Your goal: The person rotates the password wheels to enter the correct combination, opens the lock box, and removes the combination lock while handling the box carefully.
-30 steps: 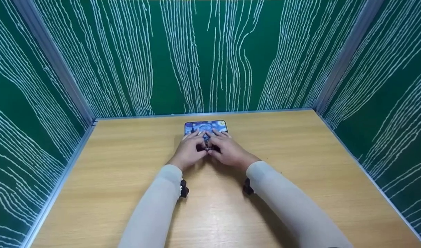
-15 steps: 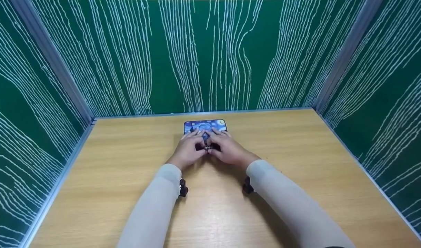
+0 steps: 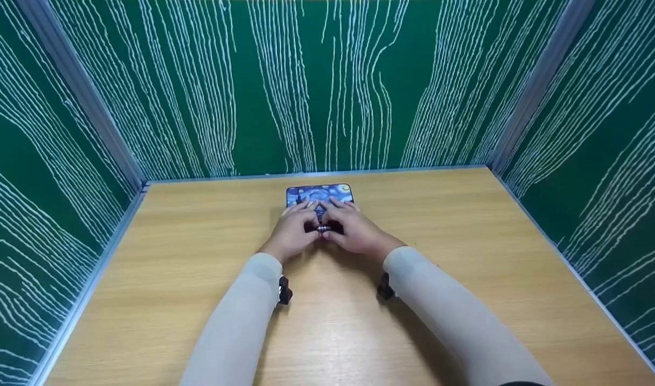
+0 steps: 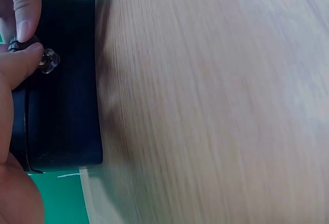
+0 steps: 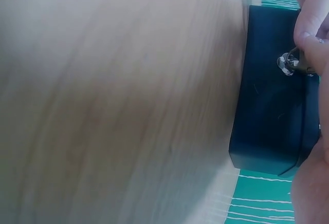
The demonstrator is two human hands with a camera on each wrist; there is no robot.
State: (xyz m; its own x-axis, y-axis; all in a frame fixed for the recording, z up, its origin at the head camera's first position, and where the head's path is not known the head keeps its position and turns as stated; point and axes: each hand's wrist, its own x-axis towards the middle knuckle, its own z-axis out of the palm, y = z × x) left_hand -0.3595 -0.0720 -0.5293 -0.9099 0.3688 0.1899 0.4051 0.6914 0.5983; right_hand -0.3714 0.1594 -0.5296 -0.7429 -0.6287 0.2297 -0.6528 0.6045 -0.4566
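A small dark box [image 4: 67,106] with a blue, swirling painted lid [image 3: 319,192] stands near the table's back edge. A round metal hasp [image 5: 286,63] is on its front, with a small lock [image 4: 15,45] that has ridged wheels. My left hand [image 3: 294,230] pinches the lock between thumb and index finger, its other fingers lying over the lid. From the other side, my right hand [image 3: 355,229] also pinches the lock with thumb and index finger, the remaining fingers spread on the lid. The fingers hide most of the lock.
The box stands on a wooden table [image 3: 198,268]. Green panels [image 3: 257,107] with white wavy lines rise at the back and both sides, joined by grey corner posts [image 3: 91,96]. Small black devices [image 3: 284,291] are worn at both wrists.
Both hands stay at the front of the box, with only slight shifts of the thumbs and fingers at the lock. The box has not visibly moved on the table.
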